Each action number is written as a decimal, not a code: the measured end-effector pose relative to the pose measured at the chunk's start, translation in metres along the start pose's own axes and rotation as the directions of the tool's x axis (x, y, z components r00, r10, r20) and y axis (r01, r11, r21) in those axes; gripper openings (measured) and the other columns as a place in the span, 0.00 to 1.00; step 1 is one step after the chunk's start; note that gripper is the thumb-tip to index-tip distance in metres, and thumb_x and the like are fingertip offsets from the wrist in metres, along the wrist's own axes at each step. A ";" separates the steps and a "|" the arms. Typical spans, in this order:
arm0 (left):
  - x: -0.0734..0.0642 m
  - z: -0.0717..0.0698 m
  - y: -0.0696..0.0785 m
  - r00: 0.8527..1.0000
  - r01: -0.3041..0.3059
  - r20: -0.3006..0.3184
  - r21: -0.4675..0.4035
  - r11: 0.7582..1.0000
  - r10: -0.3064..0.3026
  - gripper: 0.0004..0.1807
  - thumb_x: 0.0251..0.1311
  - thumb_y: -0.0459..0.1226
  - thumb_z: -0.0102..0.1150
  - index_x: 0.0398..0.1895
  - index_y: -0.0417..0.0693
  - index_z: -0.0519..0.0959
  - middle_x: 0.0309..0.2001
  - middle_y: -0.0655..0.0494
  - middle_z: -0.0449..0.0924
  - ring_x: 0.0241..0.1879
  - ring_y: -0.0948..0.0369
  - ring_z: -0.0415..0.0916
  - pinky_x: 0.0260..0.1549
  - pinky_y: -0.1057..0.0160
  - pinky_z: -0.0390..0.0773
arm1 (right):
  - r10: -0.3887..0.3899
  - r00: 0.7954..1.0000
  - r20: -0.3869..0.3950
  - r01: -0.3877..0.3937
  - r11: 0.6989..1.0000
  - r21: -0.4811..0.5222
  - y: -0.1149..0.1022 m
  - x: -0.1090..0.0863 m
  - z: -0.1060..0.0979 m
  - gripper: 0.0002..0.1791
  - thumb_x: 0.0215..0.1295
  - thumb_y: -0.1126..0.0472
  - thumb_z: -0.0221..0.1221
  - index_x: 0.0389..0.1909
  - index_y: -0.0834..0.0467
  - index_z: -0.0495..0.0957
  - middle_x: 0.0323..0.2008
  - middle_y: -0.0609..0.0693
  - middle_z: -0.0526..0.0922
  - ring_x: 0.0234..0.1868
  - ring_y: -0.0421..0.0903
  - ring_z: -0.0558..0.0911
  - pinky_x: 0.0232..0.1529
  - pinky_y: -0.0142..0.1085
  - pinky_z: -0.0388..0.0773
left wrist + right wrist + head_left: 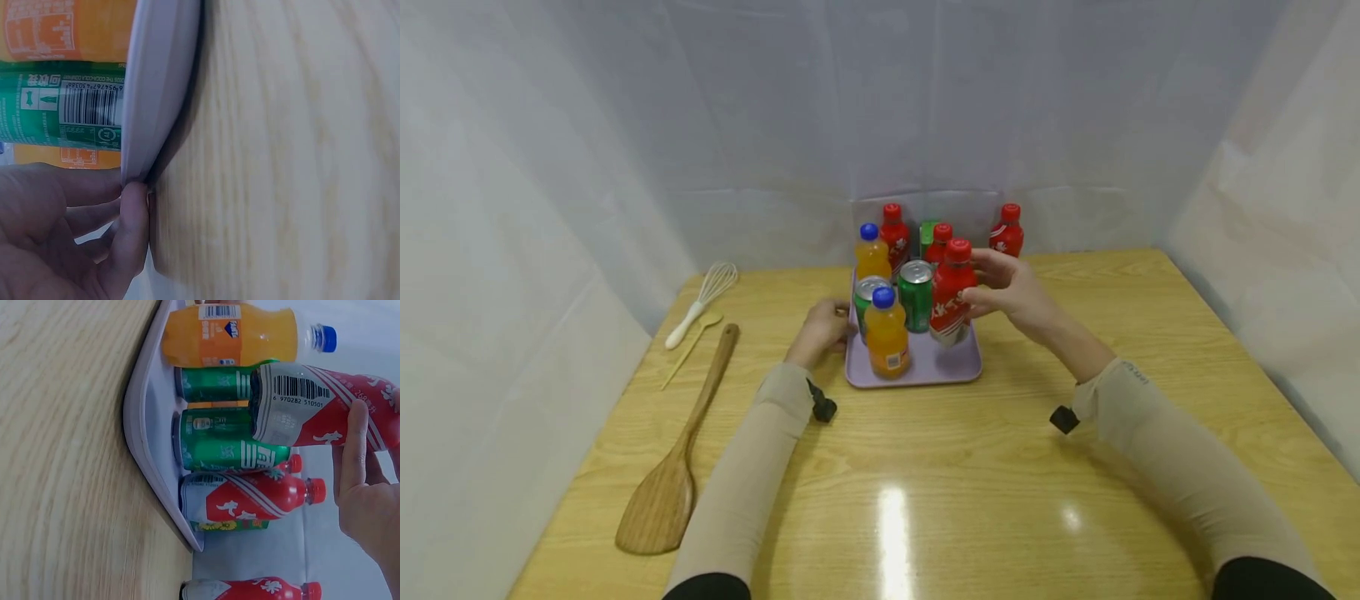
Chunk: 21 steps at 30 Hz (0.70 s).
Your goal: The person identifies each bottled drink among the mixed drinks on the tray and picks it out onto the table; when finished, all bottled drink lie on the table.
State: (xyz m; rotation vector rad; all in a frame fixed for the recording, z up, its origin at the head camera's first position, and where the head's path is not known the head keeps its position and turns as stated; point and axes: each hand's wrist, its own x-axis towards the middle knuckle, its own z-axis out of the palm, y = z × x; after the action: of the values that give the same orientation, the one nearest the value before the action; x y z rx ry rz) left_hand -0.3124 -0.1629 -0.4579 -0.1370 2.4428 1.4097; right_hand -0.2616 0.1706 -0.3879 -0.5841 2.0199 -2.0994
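My right hand (1017,293) grips a red bottle (951,292) by its side. In the right wrist view that bottle (312,406) hangs above the tray floor, its base clear of it. With thumb and finger my left hand (81,219) pinches the rim of the lilac tray (159,75) at its left side. On the tray (936,367) stand two orange-drink bottles with blue caps, the nearer one (887,337) at the front left. Two green cans are between them and the red bottle, one can (916,296) near the middle. More red bottles (244,497) stand at the back.
One red bottle (1006,231) stands off the tray at the back right, by the white sheet wall (1075,125). A green box (231,525) is partly hidden behind the bottles. Left on the table lie a whisk (702,304), a thin yellow spoon (692,350) and a wooden spatula (662,500).
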 end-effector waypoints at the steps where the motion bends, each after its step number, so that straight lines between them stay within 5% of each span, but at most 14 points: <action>1: 0.000 0.000 0.000 1.000 -0.001 -0.002 0.003 1.000 0.001 0.29 0.70 0.27 0.56 0.74 0.37 0.70 0.64 0.34 0.79 0.52 0.48 0.84 0.41 0.61 0.91 | 0.000 1.000 -0.004 0.000 1.000 0.010 0.000 0.001 -0.002 0.27 0.71 0.74 0.61 0.67 0.50 0.76 0.56 0.38 0.84 0.52 0.40 0.85 0.40 0.37 0.92; 9: 0.001 0.000 -0.001 0.999 -0.023 -0.035 0.039 0.999 0.024 0.27 0.71 0.28 0.54 0.73 0.37 0.72 0.63 0.34 0.80 0.47 0.52 0.83 0.31 0.66 0.89 | -0.064 0.996 -0.063 0.068 0.996 0.063 -0.002 0.005 -0.025 0.24 0.73 0.73 0.58 0.63 0.47 0.76 0.54 0.39 0.84 0.49 0.39 0.84 0.37 0.33 0.91; 21: -0.005 0.001 0.003 1.000 -0.006 -0.026 0.039 0.999 0.007 0.28 0.71 0.28 0.55 0.75 0.38 0.70 0.63 0.35 0.79 0.50 0.51 0.83 0.40 0.61 0.91 | -0.187 0.955 -0.230 0.215 0.971 0.105 0.001 0.008 -0.073 0.23 0.73 0.74 0.59 0.60 0.47 0.81 0.52 0.42 0.87 0.45 0.39 0.84 0.31 0.28 0.86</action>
State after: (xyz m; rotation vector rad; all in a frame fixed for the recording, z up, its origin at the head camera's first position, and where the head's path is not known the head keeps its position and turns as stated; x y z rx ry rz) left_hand -0.3085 -0.1605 -0.4541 -0.1391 2.4925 1.3703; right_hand -0.2976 0.2344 -0.3884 -0.5823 1.9861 -2.4932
